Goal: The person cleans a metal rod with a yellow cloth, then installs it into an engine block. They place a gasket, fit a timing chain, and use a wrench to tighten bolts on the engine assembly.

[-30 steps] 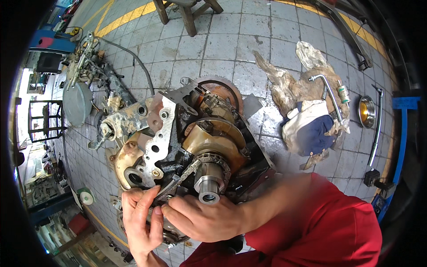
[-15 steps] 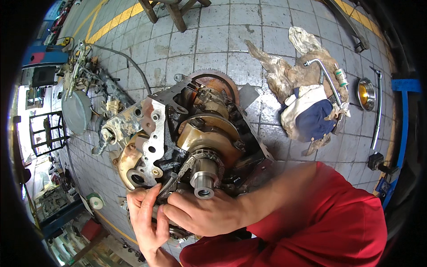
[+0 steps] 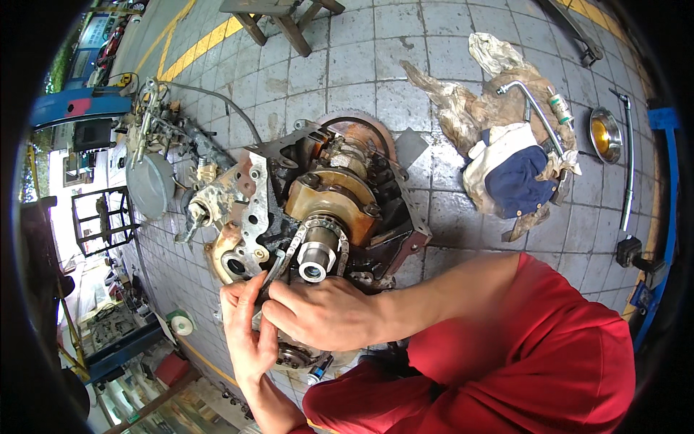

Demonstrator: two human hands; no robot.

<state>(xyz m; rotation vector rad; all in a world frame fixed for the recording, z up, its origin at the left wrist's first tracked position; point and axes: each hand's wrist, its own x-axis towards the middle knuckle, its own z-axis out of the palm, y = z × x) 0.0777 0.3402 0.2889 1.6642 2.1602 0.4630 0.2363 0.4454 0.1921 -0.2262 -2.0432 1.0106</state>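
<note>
An engine block stands low in front of me with its crankshaft exposed. A timing chain loops around the bright crankshaft nose. Beside the chain's left run is a dark, narrow, curved chain guide. My left hand is at the guide's lower end, its fingers bent and the index finger along it. My right hand is closed just right of it, pinching the same end below the crankshaft nose. The fingertips and the guide's end are partly hidden.
Right of the block, stained rags lie on the tiled floor under a bent wrench. Beyond are a metal bowl with amber liquid and a long bar. Engine parts and a grey round lid lie left. A wooden stool stands ahead.
The view has shifted, so the block and both hands sit a little higher in the picture. Both hands keep nearly the same hold at the guide.
</note>
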